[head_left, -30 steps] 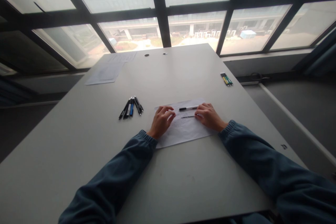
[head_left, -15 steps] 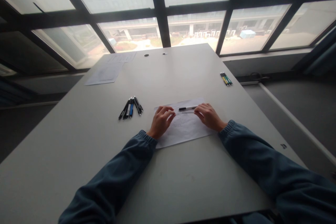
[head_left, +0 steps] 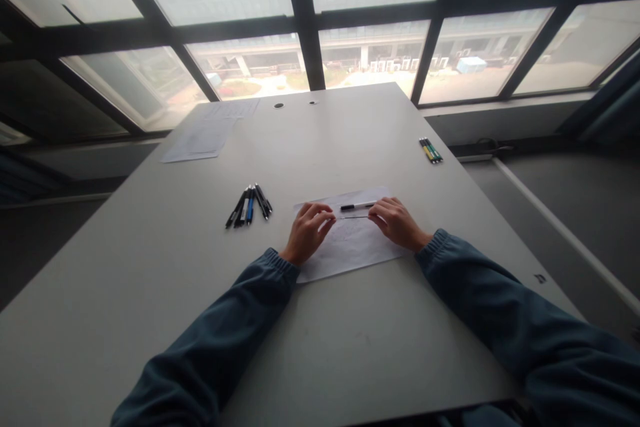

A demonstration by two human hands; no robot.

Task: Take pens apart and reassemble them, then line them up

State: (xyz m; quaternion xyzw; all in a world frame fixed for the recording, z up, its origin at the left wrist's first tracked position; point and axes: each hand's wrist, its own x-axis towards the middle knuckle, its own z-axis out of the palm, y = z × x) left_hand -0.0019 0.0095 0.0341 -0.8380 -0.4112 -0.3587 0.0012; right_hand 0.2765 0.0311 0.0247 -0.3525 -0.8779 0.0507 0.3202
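Pen parts, a thin refill (head_left: 354, 217) and a barrel (head_left: 357, 205) just beyond it, are laid on a paper sheet (head_left: 350, 250) at the tabletop (head_left: 150, 267) middle. The refill is pinched endwise between left hand (head_left: 306, 232) and right hand (head_left: 397, 221), seemingly kept level. Spare pens (head_left: 249, 205) are grouped left.

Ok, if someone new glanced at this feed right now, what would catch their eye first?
Probably the two hands meeting over the white sheet near the table's middle: the left hand and right hand pinch the ends of a thin dark rod, with a black-and-white pen lying just beyond it. Next, the fan of pens to the left and the small bundle of pens at the right edge.
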